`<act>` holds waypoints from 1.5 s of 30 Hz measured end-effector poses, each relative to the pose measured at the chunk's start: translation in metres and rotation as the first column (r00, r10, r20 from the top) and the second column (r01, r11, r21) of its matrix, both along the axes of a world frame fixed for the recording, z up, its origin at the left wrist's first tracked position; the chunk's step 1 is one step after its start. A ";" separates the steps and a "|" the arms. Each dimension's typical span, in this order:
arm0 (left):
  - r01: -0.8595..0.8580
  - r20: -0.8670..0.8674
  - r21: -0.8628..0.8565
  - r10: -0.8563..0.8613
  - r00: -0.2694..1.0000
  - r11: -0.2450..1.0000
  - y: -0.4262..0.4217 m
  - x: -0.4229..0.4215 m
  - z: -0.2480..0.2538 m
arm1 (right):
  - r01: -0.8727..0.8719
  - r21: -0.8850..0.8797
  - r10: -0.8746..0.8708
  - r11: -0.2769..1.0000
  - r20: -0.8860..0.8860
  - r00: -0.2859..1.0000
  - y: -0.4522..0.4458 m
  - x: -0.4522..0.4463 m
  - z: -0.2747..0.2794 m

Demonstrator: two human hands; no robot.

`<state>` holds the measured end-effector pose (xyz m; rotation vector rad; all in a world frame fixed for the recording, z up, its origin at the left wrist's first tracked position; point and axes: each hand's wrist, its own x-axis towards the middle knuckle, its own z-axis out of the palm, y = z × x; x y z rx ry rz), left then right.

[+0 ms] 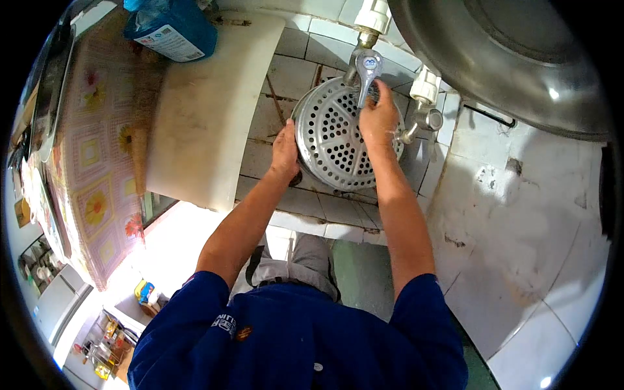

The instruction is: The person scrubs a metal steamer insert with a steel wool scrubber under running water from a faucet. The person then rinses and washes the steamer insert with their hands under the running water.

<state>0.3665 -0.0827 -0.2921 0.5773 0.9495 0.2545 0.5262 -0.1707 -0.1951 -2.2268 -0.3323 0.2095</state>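
Note:
A round metal steamer pan [335, 140] with a perforated bottom lies tilted in the tiled sink [318, 205], its holes facing me. My left hand [285, 151] grips its left rim, fingers around the outer side. My right hand [379, 120] is over the pan's upper right part, just below the tap [369, 64], with its fingers curled. Something small and dark shows at those fingertips, too unclear to name. The tap's lever partly covers the fingers, and I cannot tell whether they touch it.
A second tap [426, 120] sticks out right of the pan. A large metal wok [520, 71] overhangs the upper right. Left of the sink lies a pale board [201, 117], with a blue bottle [172, 32] at its top. A flowered cloth [97, 175] hangs farther left.

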 end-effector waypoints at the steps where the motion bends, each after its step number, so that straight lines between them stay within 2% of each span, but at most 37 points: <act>1: -0.004 -0.022 0.009 0.004 1.000 1.000 0.001 0.000 0.000 | -0.089 0.052 0.099 0.995 -0.270 0.958 0.007 -0.018 0.014; 2: -0.001 -0.019 0.008 0.001 1.000 1.000 -0.002 -0.002 -0.005 | -0.213 0.011 0.213 0.977 -0.106 0.971 0.007 -0.026 -0.002; 3: -0.043 0.100 0.051 0.037 0.994 0.998 -0.006 -0.005 -0.008 | -0.309 -0.049 0.312 0.950 0.067 0.948 0.009 -0.036 -0.008; 4: -0.089 0.217 0.092 0.067 0.974 0.992 -0.008 -0.009 -0.012 | -0.413 -0.149 0.439 0.898 0.337 0.833 0.008 -0.037 -0.008; 5: -0.008 0.130 0.004 0.008 0.991 1.000 -0.002 -0.008 -0.017 | -0.361 -0.105 0.375 0.927 0.240 0.895 0.007 -0.027 -0.013; 7: -0.004 0.058 0.038 0.001 0.998 0.999 -0.002 -0.004 -0.009 | -0.219 -0.029 0.220 0.975 0.040 0.975 0.006 -0.009 -0.016; 8: 0.012 -0.020 0.057 -0.011 1.000 0.998 -0.003 -0.003 -0.005 | -0.315 -0.047 0.318 0.948 0.184 0.930 0.005 -0.017 -0.020; 10: 0.036 0.019 0.057 -0.037 0.999 0.998 0.000 -0.004 -0.013 | -0.461 -0.123 0.461 0.879 0.471 0.752 0.009 -0.033 -0.005; 11: 0.023 0.004 0.030 -0.023 1.000 0.999 -0.001 -0.004 -0.013 | -0.512 -0.259 0.562 0.819 0.191 0.805 0.007 -0.042 0.010; 13: 0.006 -0.061 0.003 -0.006 0.998 1.000 -0.003 -0.005 -0.003 | -0.579 -0.360 0.581 0.731 -0.116 0.806 0.000 -0.040 0.028; 14: 0.002 -0.056 0.005 -0.002 0.998 1.000 -0.003 -0.005 -0.005 | -0.229 -0.037 0.213 0.973 -0.243 0.946 -0.011 -0.017 0.020; 15: 0.000 -0.010 0.040 0.000 1.000 0.999 -0.002 -0.003 -0.010 | 0.240 0.213 -0.117 0.947 -0.467 0.877 -0.021 0.010 0.009; 17: 0.007 0.025 0.063 -0.008 1.000 0.998 -0.001 -0.005 -0.015 | 0.043 0.082 -0.023 0.996 -0.232 0.972 -0.032 0.006 -0.024; 18: 0.016 0.019 0.032 -0.017 1.000 0.999 0.000 -0.004 -0.017 | -0.155 0.073 0.149 0.985 0.072 0.986 -0.026 -0.022 -0.015; 19: 0.027 0.013 0.002 -0.027 1.000 1.000 -0.001 -0.004 -0.016 | -0.395 -0.145 0.420 0.907 0.350 0.837 -0.027 -0.035 -0.004; 20: 0.047 -0.047 -0.037 -0.049 0.998 0.998 -0.001 -0.002 0.002 | -0.436 -0.217 0.485 0.874 0.324 0.812 -0.031 -0.033 0.004; 21: 0.059 -0.015 -0.031 -0.059 0.998 0.998 -0.001 -0.003 -0.002 | -0.240 -0.061 0.247 0.969 0.169 0.954 -0.045 -0.016 -0.009; 22: 0.066 0.016 -0.023 -0.065 0.998 0.998 0.000 -0.004 -0.005 | -0.005 0.053 0.007 0.999 -0.029 1.000 -0.055 0.000 -0.023; 23: 0.058 0.020 -0.018 -0.058 0.998 0.998 0.003 -0.001 -0.003 | -0.013 0.058 0.014 0.998 -0.025 1.000 -0.055 -0.002 -0.022; 25: 0.073 -0.018 0.009 -0.073 0.997 0.997 0.002 0.006 0.000 | -0.051 -0.030 0.055 0.998 0.182 0.982 -0.066 -0.013 -0.015; 26: 0.080 -0.022 -0.003 -0.080 0.997 0.997 0.001 0.006 0.000 | -0.045 -0.041 0.051 0.998 0.176 0.983 -0.072 -0.016 -0.012; 28: 0.083 0.029 -0.136 -0.080 0.996 0.987 0.005 0.007 -0.001 | -0.046 -0.014 0.046 0.999 -0.033 0.998 -0.079 -0.019 -0.004; 29: 0.084 0.039 -0.109 -0.080 0.996 0.990 0.005 0.008 0.001 | -0.045 -0.005 0.044 0.999 -0.102 0.994 -0.082 -0.022 -0.002; 31: 0.059 0.018 -0.072 -0.058 0.998 0.996 0.005 0.020 0.016 | 0.108 -0.026 -0.111 0.994 -0.124 0.986 -0.087 -0.025 -0.005; 32: 0.031 -0.031 -0.056 -0.033 0.999 0.998 0.001 0.021 0.018 | -0.168 -0.090 0.188 0.982 0.320 0.929 -0.092 -0.037 -0.015; 34: 0.008 0.027 -0.113 -0.005 1.000 0.994 0.005 0.017 0.024 | -0.121 -0.133 0.148 0.984 0.211 0.966 -0.097 -0.048 0.000; 35: -0.021 0.024 -0.144 0.025 0.999 0.989 0.004 0.015 0.028 | -0.115 -0.132 0.141 0.985 0.213 0.967 -0.099 -0.050 0.001; 38: -0.082 -0.006 -0.101 0.082 0.997 0.991 0.004 0.013 0.030 | -0.165 0.017 0.154 0.986 0.275 0.949 -0.099 -0.055 0.000; 40: -0.019 0.025 -0.112 0.022 0.999 0.994 0.002 0.006 0.021 | -0.186 0.092 0.151 0.978 0.298 0.943 -0.105 -0.067 0.009; 41: -0.038 0.042 -0.087 0.042 0.998 0.995 0.000 0.003 0.017 | -0.330 -0.151 0.363 0.932 0.366 0.857 -0.104 -0.073 0.015; 42: -0.058 0.065 -0.057 0.062 0.996 0.997 0.002 0.004 0.019 | -0.321 -0.150 0.354 0.935 0.367 0.860 -0.106 -0.070 0.013; 43: -0.058 0.095 -0.055 0.063 0.993 0.997 0.002 0.003 0.014 | -0.067 0.057 0.058 0.996 0.150 0.987 -0.109 -0.065 0.009; 44: -0.058 0.093 -0.053 0.063 0.994 0.997 0.000 0.001 0.014 | 0.231 0.191 -0.209 0.954 -0.127 0.970 -0.113 -0.063 0.004; 45: -0.087 0.058 -0.059 0.091 0.994 0.994 -0.004 0.001 0.020 | 0.203 0.176 -0.179 0.963 -0.139 0.974 -0.110 -0.067 0.005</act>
